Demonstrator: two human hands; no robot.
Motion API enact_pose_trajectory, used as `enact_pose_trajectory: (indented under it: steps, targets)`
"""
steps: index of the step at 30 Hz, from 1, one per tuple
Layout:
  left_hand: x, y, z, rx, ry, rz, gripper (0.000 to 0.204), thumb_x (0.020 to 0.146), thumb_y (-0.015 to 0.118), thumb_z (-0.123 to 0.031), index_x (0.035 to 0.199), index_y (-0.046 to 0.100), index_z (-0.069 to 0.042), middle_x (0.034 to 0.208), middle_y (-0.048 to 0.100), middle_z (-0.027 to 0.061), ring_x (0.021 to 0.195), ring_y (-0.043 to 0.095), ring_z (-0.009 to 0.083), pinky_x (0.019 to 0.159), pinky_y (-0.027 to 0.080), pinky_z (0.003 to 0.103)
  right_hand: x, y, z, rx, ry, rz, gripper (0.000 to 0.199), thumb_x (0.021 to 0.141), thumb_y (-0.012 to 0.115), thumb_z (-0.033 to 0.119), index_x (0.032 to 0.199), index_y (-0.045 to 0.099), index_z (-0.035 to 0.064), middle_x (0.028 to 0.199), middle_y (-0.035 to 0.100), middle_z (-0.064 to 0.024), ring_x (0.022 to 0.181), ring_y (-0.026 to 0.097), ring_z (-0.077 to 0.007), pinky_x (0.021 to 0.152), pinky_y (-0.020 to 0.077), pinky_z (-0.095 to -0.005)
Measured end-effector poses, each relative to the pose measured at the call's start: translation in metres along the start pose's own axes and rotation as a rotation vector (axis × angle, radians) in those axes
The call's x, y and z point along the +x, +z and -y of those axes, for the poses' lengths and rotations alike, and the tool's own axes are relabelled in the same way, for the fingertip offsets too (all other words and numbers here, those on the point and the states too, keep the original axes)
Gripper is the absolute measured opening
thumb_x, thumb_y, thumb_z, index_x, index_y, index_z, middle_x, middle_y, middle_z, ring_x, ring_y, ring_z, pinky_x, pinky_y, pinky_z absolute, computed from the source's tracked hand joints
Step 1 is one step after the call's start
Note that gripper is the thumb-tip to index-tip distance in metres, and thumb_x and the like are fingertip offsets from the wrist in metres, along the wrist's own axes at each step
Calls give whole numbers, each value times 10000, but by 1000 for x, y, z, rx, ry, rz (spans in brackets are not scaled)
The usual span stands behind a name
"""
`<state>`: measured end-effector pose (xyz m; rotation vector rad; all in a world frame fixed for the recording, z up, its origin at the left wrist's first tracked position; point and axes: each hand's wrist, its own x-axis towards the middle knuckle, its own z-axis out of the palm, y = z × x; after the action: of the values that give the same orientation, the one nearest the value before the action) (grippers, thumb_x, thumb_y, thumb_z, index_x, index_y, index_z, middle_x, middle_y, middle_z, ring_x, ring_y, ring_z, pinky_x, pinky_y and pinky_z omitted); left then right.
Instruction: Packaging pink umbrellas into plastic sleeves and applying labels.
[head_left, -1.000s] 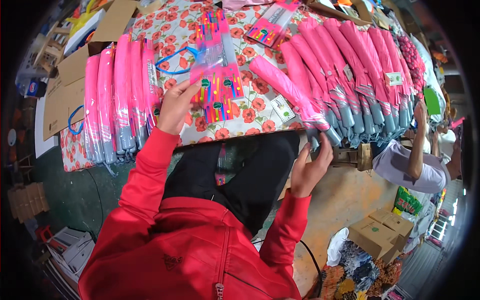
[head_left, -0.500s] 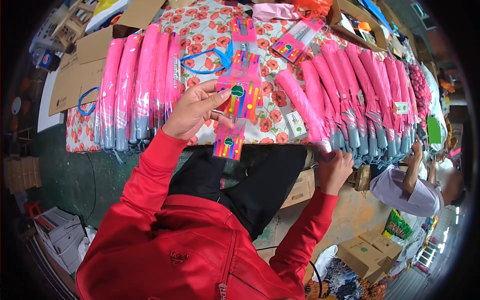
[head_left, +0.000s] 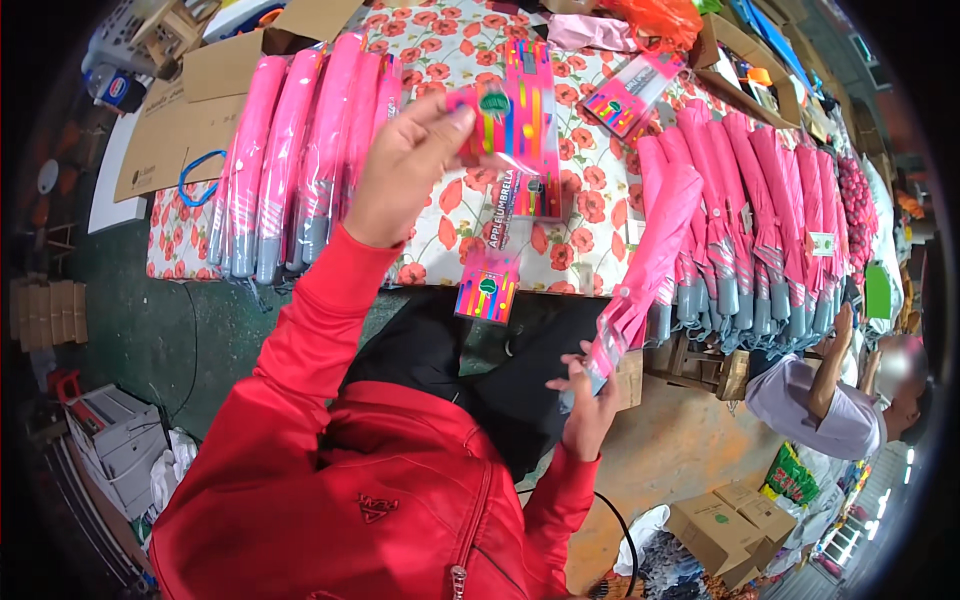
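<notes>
My left hand [head_left: 405, 170] is closed, with thumb and fingers pinching the printed end of a clear plastic umbrella sleeve [head_left: 508, 125], raised above the table and slightly blurred. My right hand [head_left: 588, 405] grips the lower end of a folded pink umbrella [head_left: 655, 240], near its grey handle. That umbrella slants up and away over the table's front edge. More flat sleeves with bright striped ends [head_left: 487, 288] lie below the left hand, one reaching the table edge. To the right is a row of bare pink umbrellas [head_left: 750, 200]; plastic-wrapped pink umbrellas [head_left: 283, 160] lie to the left.
The table has a poppy-print cloth [head_left: 455, 225]. Another sleeve [head_left: 632, 92] and an orange plastic bag [head_left: 665, 22] lie farther back. An open carton [head_left: 165, 145] stands at the left, another box [head_left: 735, 70] at back right. A person in a pale shirt [head_left: 800, 400] sits at right.
My right hand has drawn one umbrella off the row toward me, its handle now over my lap. My left hand has lifted the sleeve up and away. The whole view has shifted slightly.
</notes>
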<state>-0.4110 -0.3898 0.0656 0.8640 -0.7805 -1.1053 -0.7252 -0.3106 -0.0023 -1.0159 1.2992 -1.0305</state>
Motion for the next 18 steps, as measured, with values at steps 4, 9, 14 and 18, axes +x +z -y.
enact_pose_trajectory:
  steps: [4, 9, 14, 18]
  targets:
    - [4, 4, -38, 80, 193, -39, 288, 1054, 501, -115, 1288, 552, 45, 1127, 684, 154, 887, 708, 222, 829, 612, 352, -28, 9, 27, 95, 114, 68, 320, 912, 655, 66, 1208, 570, -21, 989, 648, -113, 661, 559, -141, 512, 452, -249]
    - [-14, 11, -67, 162, 292, -66, 284, 1055, 500, -123, 1267, 572, 52, 1107, 694, 156, 867, 711, 225, 812, 611, 337, -52, 7, 17, -331, -90, -26, 388, 916, 608, 13, 1296, 539, -25, 1017, 665, -139, 698, 585, -154, 532, 470, -243]
    - [-21, 15, -63, 197, 199, -115, 284, 1045, 523, -124, 1232, 591, 78, 1058, 706, 156, 831, 716, 220, 796, 609, 302, -56, 11, 9, -462, -572, -194, 319, 897, 636, 18, 1206, 578, -33, 965, 666, -124, 593, 551, -162, 509, 453, -263]
    - [-21, 9, -62, 155, 211, -60, 296, 1043, 526, -125, 1246, 589, 80, 1075, 705, 157, 834, 718, 222, 797, 606, 291, -68, 11, 14, -320, -332, -57, 282, 878, 653, 16, 1151, 598, -34, 950, 667, -117, 543, 520, -180, 525, 465, -296]
